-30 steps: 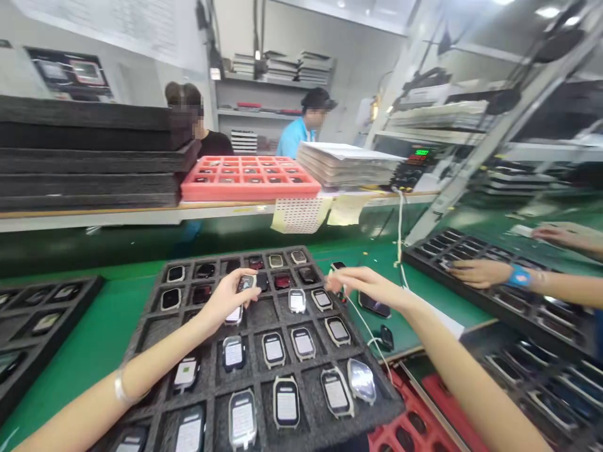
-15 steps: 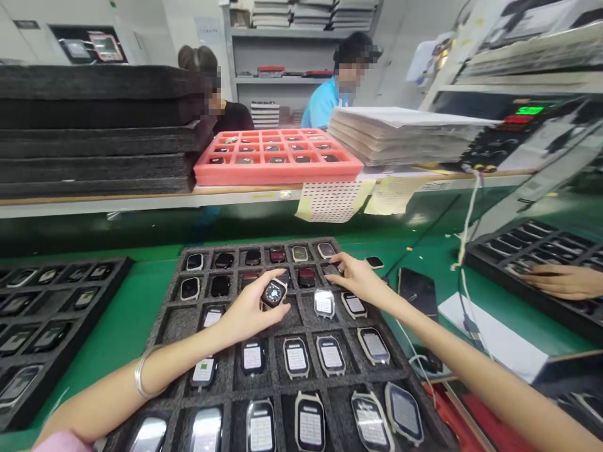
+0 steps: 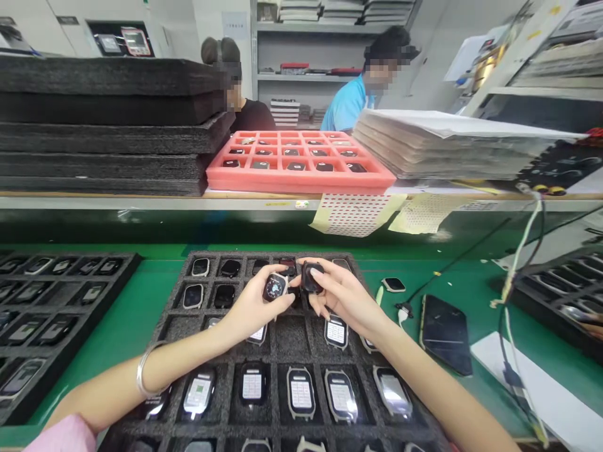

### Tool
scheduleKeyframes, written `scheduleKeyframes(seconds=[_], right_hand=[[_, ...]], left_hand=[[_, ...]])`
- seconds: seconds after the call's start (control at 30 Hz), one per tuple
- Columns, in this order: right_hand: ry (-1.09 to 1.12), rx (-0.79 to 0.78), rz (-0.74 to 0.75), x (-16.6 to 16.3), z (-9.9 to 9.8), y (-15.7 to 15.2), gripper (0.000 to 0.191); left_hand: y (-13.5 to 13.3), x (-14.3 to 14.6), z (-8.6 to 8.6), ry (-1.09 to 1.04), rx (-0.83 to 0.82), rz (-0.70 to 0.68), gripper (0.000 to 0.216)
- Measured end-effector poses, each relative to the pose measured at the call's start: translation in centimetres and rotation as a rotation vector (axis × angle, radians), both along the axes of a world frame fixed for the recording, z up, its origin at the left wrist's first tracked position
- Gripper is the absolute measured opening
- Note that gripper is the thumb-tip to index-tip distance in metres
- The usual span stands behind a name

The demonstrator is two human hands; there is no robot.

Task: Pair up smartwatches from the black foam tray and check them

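Head view: my left hand [image 3: 252,307] pinches a round-faced watch [image 3: 274,287]; right hand [image 3: 342,298] pinches a glossy dark watch [image 3: 311,277] over the foam tray [image 3: 172,326].

A watch in each hand's grip: lit watch [image 3: 274,287] in left hand [image 3: 252,307], dark watch [image 3: 311,277] in right hand [image 3: 343,298].

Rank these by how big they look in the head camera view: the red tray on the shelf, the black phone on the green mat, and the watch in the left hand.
1. red tray, though it sits farthest away.
2. black phone.
3. watch in the left hand, smallest despite being near.
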State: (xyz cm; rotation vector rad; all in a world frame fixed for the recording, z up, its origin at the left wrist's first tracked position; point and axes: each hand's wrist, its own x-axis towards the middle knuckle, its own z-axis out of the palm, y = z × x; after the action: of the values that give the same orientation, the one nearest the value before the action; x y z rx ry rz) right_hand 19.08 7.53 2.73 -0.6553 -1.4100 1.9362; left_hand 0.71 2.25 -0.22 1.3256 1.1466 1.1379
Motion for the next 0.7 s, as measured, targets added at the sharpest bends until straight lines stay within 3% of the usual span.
scheduleKeyframes(seconds=[0.17, 0.33, 0.57, 0.7], right_hand=[[0.082, -0.101, 0.008, 0.5, -1.9, 0.2, 0.042], [0.094, -0.086, 0.084, 0.7, -2.8, 0.0, 0.034], [0.158, -0.107, 0.217, 1.0, -2.6, -0.4, 0.039], [0.162, -0.107, 0.216, 1.1, -2.5, -0.5, 0.039]], left_hand=[[-0.7, -0.7, -0.9, -0.001, -0.067, -0.024, 0.050], [-0.9, -0.9, -0.7, 0.028, -0.046, -0.048, 0.048], [-1.1, -0.9, -0.3, 0.079, 0.065, -0.068, 0.037], [-1.3, -0.8, -0.2, 0.094, 0.094, -0.056, 0.033]])
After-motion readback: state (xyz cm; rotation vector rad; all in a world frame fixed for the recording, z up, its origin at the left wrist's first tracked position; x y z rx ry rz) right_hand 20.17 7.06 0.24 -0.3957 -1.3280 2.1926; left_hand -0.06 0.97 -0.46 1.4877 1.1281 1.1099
